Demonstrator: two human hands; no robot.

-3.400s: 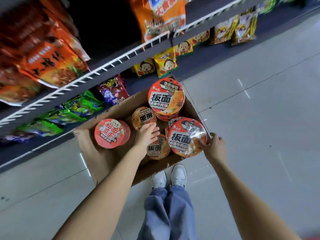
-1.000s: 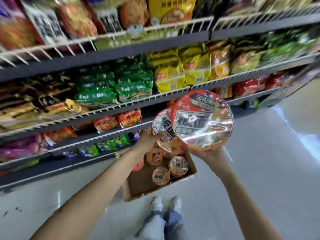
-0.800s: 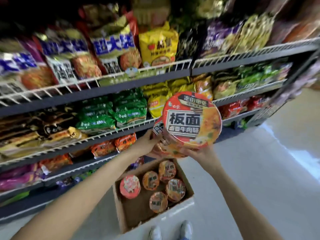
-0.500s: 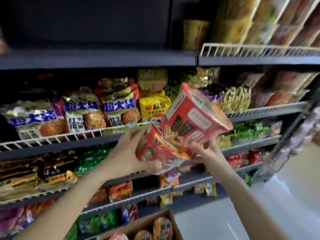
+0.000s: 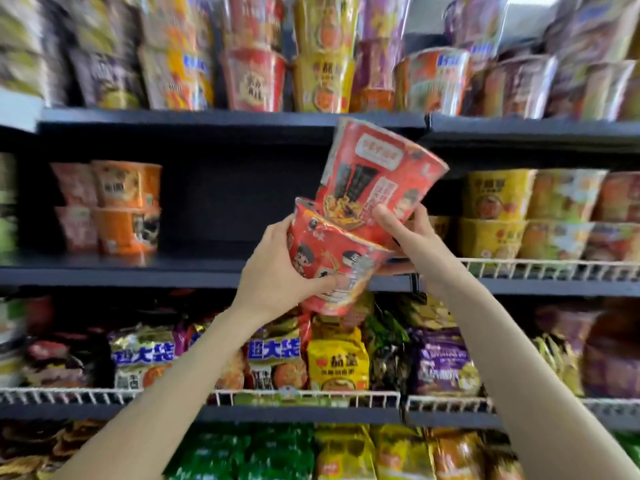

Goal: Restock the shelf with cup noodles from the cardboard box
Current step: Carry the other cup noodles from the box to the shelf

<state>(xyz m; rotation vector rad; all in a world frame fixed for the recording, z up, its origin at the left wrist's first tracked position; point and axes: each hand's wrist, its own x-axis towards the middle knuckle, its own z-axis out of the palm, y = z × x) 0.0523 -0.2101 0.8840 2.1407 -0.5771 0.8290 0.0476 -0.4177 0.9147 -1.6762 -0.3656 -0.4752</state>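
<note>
Two red cup noodle bowls are raised in front of the dark middle shelf [image 5: 214, 268]. My left hand [image 5: 273, 278] grips the lower red cup [image 5: 332, 258] around its side. My right hand [image 5: 412, 237] holds the upper red cup [image 5: 377, 178] from below, tilted and resting against the lower one. Behind the cups the shelf has a dark bare gap [image 5: 242, 202] between stacked orange cups [image 5: 124, 206] on the left and yellow cups [image 5: 495, 213] on the right. The cardboard box is out of view.
The top shelf holds rows of tall cup noodles [image 5: 256, 53]. Below the middle shelf, bagged noodles [image 5: 332, 362] sit behind a white wire rail [image 5: 304, 398]. Green and yellow packs [image 5: 277, 452] fill the lowest visible shelf.
I lifted two red cups out of the box on the floor and raised them to the middle shelf. My view swung up from the box to the upper shelves.
</note>
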